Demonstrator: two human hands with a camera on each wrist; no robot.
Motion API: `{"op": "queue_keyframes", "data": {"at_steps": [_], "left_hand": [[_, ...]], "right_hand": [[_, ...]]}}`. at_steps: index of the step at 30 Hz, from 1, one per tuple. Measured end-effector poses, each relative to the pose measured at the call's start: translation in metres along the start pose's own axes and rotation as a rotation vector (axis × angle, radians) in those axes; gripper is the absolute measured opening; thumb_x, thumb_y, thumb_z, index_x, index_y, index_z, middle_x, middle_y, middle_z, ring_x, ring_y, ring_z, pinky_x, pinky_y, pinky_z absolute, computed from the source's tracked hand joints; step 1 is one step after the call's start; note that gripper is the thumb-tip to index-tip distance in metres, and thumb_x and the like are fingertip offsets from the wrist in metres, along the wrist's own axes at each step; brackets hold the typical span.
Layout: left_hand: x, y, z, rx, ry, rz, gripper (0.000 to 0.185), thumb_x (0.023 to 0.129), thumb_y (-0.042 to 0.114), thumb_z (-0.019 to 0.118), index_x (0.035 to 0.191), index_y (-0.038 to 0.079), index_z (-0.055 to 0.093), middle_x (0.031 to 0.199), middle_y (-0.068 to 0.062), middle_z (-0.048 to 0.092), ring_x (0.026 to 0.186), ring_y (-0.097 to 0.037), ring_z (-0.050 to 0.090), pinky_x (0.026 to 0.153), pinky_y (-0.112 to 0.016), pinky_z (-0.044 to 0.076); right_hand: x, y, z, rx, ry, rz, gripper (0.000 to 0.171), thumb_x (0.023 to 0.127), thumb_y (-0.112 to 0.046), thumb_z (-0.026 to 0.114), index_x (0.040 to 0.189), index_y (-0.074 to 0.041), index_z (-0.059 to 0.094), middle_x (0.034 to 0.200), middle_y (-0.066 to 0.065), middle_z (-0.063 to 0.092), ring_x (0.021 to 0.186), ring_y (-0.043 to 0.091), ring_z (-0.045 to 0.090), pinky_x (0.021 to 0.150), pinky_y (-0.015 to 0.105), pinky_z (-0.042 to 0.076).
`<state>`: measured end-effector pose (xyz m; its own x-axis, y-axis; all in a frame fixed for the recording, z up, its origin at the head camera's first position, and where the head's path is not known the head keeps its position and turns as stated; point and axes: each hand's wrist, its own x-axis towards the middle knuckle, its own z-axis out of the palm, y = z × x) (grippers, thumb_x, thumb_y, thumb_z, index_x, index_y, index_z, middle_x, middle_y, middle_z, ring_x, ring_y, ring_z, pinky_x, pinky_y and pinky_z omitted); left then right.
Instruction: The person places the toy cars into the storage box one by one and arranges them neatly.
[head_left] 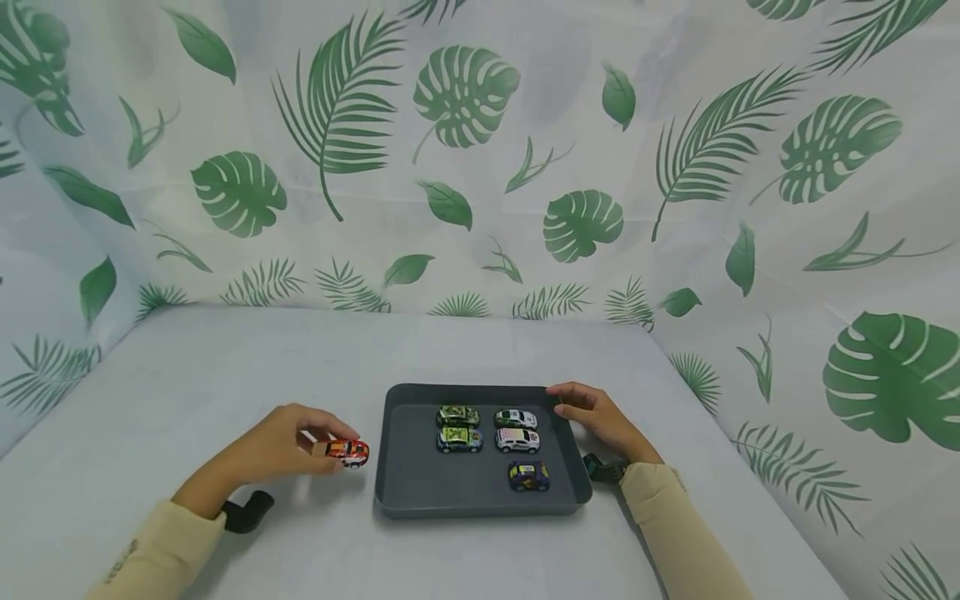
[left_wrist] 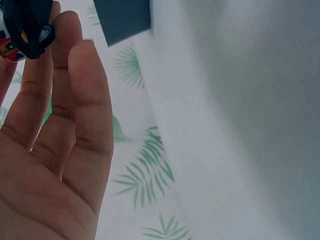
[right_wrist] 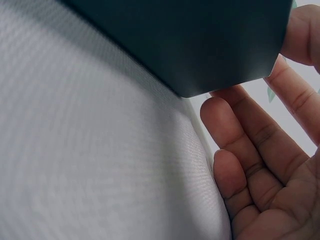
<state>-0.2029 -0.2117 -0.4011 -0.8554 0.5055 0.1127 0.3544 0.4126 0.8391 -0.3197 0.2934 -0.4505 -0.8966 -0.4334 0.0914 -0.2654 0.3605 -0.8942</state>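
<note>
A: Sleeves and both wrists lie nearest. Left hand (head_left: 281, 442) sits left of the grey tray (head_left: 405, 483), fingers curled, pinching a red toy car (head_left: 347, 452) on the table (head_left: 187, 375), just off the tray's left wall.

B: Right hand (head_left: 596, 417)?

A: At the tray's far right corner. Fingers (right_wrist: 235, 135) only loosely bent, resting against the rim, likely steadying it; nothing gripped.

B: Tray contents?

A: Five cars: two green camouflage cars (head_left: 458, 427) and two white cars (head_left: 517, 430) in a far block, one dark blue car (head_left: 528, 476) alone, nearer.
</note>
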Motion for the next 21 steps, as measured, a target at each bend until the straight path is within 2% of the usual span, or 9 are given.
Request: {"op": "queue_keyframes", "data": {"at_steps": [10, 15, 17, 21], "left_hand": [[0.005, 0.01, 0.008, 0.054, 0.011, 0.069, 0.033, 0.088, 0.015, 0.09, 0.118, 0.005, 0.082, 0.109, 0.001, 0.08, 0.094, -0.006, 0.065, 0.078, -0.03, 0.058], [0.011, 0.015, 0.014, 0.054, 0.016, 0.09, 0.032, 0.087, 0.016, 0.09, 0.117, 0.006, 0.083, 0.109, 0.001, 0.08, 0.091, -0.007, 0.065, 0.078, -0.03, 0.058], [0.013, 0.015, 0.017, 0.059, 0.016, 0.101, 0.032, 0.087, 0.016, 0.09, 0.117, 0.006, 0.083, 0.108, 0.002, 0.08, 0.089, -0.008, 0.065, 0.078, -0.03, 0.058], [0.019, 0.016, 0.022, 0.076, 0.016, 0.111, 0.032, 0.087, 0.017, 0.09, 0.117, 0.009, 0.084, 0.106, 0.005, 0.079, 0.088, -0.009, 0.064, 0.079, -0.031, 0.058]], "right_hand": [[0.001, 0.001, 0.0, -0.005, 0.0, -0.003, 0.038, 0.106, -0.008, 0.067, 0.14, 0.009, 0.063, 0.143, 0.028, 0.064, 0.132, 0.036, 0.062, 0.117, 0.055, 0.042], [0.001, 0.001, 0.0, -0.001, 0.006, 0.006, 0.039, 0.106, -0.009, 0.067, 0.141, 0.009, 0.063, 0.143, 0.028, 0.063, 0.131, 0.033, 0.063, 0.116, 0.051, 0.043], [0.001, 0.001, 0.0, 0.001, 0.007, 0.009, 0.039, 0.106, -0.009, 0.068, 0.141, 0.009, 0.063, 0.144, 0.028, 0.063, 0.131, 0.033, 0.063, 0.117, 0.053, 0.042], [0.001, 0.002, 0.0, -0.003, 0.008, 0.008, 0.039, 0.106, -0.01, 0.067, 0.14, 0.009, 0.063, 0.143, 0.027, 0.064, 0.128, 0.024, 0.064, 0.117, 0.054, 0.043]]}}
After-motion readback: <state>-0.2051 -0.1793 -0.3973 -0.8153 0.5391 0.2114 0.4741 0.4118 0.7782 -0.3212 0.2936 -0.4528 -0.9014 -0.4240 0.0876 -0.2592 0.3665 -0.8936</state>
